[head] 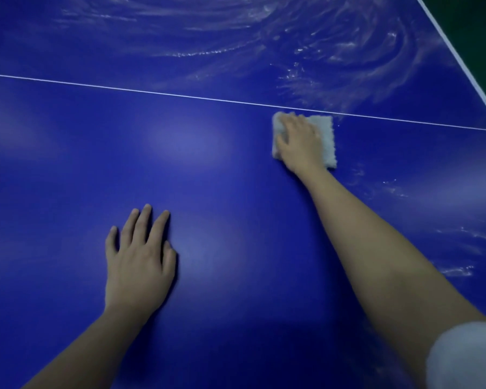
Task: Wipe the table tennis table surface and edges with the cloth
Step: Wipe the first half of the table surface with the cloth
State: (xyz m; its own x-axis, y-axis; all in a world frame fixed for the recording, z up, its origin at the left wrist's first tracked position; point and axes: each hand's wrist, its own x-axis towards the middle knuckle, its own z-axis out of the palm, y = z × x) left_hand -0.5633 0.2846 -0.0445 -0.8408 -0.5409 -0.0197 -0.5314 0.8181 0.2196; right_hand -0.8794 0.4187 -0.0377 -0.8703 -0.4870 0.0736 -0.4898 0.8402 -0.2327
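Midway, the right hand presses the cloth flat on the tabletop, left hand splayed bracing; smears beyond the wiping hand likely need the next pass.

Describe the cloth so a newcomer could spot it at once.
Start from the big glossy blue table tennis table and follow its thin white line toward the right. On its near side lies a small square white fluffy cloth, pressed under the right hand. Unlike the whitish smeared streaks around it, it is solid and fuzzy.
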